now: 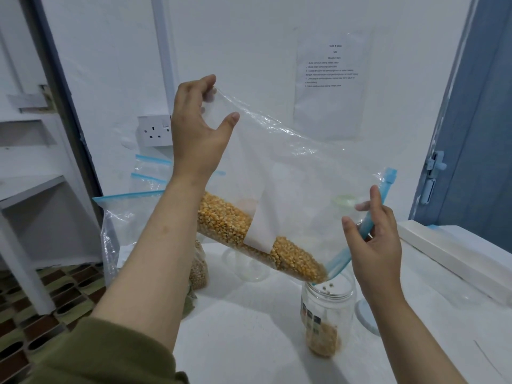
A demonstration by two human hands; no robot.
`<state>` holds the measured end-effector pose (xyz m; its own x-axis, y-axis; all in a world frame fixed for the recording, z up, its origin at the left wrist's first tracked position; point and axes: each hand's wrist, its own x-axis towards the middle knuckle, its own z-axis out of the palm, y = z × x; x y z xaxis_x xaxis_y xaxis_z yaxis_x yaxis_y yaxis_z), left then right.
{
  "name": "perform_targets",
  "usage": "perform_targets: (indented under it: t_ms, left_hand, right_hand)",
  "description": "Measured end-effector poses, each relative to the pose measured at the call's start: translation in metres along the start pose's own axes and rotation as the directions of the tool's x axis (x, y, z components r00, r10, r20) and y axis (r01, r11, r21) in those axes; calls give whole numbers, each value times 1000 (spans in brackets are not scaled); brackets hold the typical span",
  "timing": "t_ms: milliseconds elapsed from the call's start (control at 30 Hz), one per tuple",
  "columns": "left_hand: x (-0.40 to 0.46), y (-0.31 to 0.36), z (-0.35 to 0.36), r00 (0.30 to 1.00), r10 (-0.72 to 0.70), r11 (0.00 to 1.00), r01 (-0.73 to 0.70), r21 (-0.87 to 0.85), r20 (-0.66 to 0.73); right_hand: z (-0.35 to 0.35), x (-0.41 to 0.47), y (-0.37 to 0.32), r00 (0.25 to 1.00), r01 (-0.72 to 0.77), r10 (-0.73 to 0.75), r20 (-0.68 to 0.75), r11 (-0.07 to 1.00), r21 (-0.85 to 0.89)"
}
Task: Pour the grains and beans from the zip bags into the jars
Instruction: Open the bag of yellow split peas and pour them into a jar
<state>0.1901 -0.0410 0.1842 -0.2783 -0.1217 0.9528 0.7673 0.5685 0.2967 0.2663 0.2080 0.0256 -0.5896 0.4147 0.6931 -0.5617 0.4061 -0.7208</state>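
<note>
Fingers of the left hand pinch the upper corner of the zip bag, and the right hand grips its blue zipper edge. Tilted bag holds corn kernels at its lower side, mouth just above the open jar on the white table.
</note>
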Motion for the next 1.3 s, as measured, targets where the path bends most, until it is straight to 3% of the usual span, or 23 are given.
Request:
perform_targets:
  t_ms: [1300]
  left_hand:
    - [3,1,9,1000,16,1000,-16,-13,-13]
  right_hand:
    - [0,1,5,1000,-14,14,-15,1000,2]
